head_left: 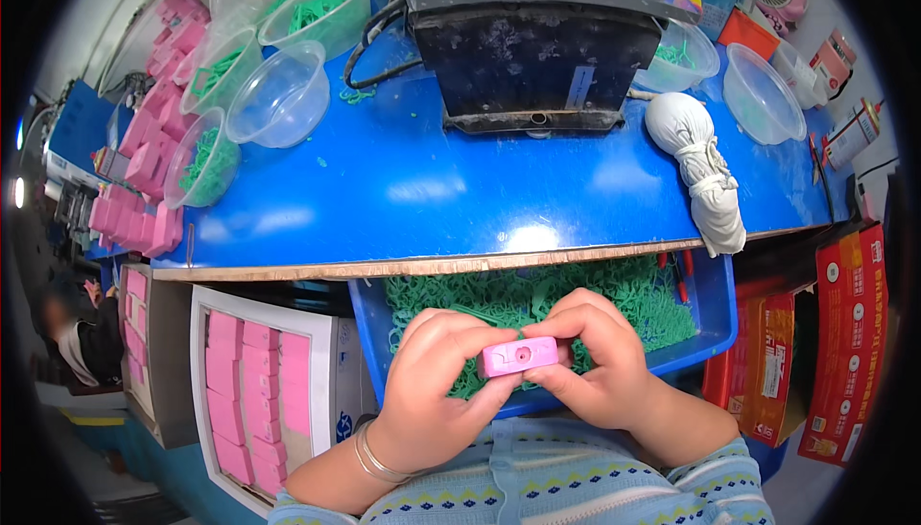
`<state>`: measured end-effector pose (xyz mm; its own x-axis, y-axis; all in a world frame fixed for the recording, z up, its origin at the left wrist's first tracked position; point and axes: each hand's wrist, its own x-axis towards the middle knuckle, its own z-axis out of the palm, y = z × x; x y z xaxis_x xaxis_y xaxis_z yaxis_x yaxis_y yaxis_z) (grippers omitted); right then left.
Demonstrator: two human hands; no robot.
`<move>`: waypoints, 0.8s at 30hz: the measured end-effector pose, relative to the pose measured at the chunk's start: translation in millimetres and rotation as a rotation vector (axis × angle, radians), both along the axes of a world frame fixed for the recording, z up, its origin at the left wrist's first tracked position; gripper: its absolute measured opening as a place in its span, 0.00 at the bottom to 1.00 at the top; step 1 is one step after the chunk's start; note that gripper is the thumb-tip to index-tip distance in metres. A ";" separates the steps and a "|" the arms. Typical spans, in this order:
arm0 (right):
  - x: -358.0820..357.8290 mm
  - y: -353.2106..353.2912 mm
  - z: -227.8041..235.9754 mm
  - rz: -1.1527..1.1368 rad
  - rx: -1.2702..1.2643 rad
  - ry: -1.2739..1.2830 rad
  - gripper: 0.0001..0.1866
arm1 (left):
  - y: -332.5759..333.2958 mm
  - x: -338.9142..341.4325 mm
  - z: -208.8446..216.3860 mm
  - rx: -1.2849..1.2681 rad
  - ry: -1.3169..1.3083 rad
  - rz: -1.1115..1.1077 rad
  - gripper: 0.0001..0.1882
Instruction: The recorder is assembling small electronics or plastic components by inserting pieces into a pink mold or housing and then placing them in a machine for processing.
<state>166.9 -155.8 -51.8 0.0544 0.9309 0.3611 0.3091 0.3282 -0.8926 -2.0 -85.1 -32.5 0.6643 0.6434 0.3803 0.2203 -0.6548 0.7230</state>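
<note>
One pink block (519, 357) sits between left hand (432, 362) and right hand (602, 360), each pinching an end with thumb and fingers, apparently so its holed face shows. Beneath the hands lies a tray (718, 319) of green strips (648, 300), perhaps to catch scraps. Left of the left hand, a box (323, 381) holds pink pieces (225, 372); beyond both hands is the desk (403, 213).

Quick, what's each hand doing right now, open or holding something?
Left hand: closed, holding the left end of a pink block.
Right hand: closed, holding its right end.
</note>
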 end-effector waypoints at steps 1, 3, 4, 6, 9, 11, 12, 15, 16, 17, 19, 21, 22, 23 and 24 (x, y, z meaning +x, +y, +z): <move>-0.2 0.5 -3.7 0.001 0.008 -0.003 0.15 | -0.4 -1.3 -2.6 -0.187 -0.070 -0.042 0.15; 0.1 1.6 -13.0 0.096 -0.151 0.264 0.12 | 1.9 -1.8 -6.6 -0.312 -0.108 -0.085 0.15; 1.1 0.9 -13.8 0.090 -0.148 0.258 0.12 | 3.3 -1.2 -8.2 -0.444 -0.141 -0.128 0.15; 1.3 -1.7 -11.1 0.134 -0.383 0.425 0.12 | -0.5 -2.0 -4.1 -0.557 -0.114 -0.153 0.16; -2.3 -1.2 -5.3 0.141 -0.345 0.255 0.14 | -5.7 -3.4 0.4 -0.705 -0.101 -0.174 0.17; -7.8 -0.2 -2.9 0.136 -0.305 0.240 0.13 | -1.1 -1.6 -2.9 -0.656 -0.211 -0.104 0.13; -10.9 -1.4 -2.4 0.175 -0.460 0.354 0.12 | 1.4 -3.5 -2.0 -0.750 -0.304 -0.065 0.15; -9.6 2.2 7.4 0.256 -0.621 0.522 0.10 | 24.9 -6.5 6.6 -0.781 -0.481 0.058 0.19; -5.4 2.1 9.8 0.257 -0.663 0.538 0.10 | 32.9 -8.3 12.2 -0.881 -0.569 0.090 0.18; -1.4 2.2 12.5 0.257 -0.705 0.554 0.11 | 39.4 -8.3 17.0 -0.982 -0.657 0.120 0.18; 8.0 6.9 18.5 0.218 -0.650 0.594 0.11 | 47.7 -10.9 17.9 -1.017 -0.749 0.156 0.16; 20.2 12.7 26.7 0.181 -0.663 0.755 0.13 | 55.3 -23.4 13.5 -1.500 -0.907 -0.271 0.16; 23.5 17.1 26.9 0.169 -0.643 0.783 0.14 | 50.0 -19.7 14.4 -1.607 -0.926 -0.125 0.23; 25.3 22.3 33.9 0.196 -0.615 0.859 0.14 | 48.1 -19.8 14.5 -1.599 -0.926 -0.125 0.23; 26.9 26.2 41.5 0.212 -0.617 0.879 0.13 | 46.9 -19.9 13.1 -1.704 -0.950 -0.252 0.25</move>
<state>193.8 -129.6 -10.3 -0.1183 0.9591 -0.2572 -0.5265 -0.2802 -0.8027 -21.9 -38.3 -19.4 0.7727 0.6029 -0.1987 -0.5241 0.7824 0.3364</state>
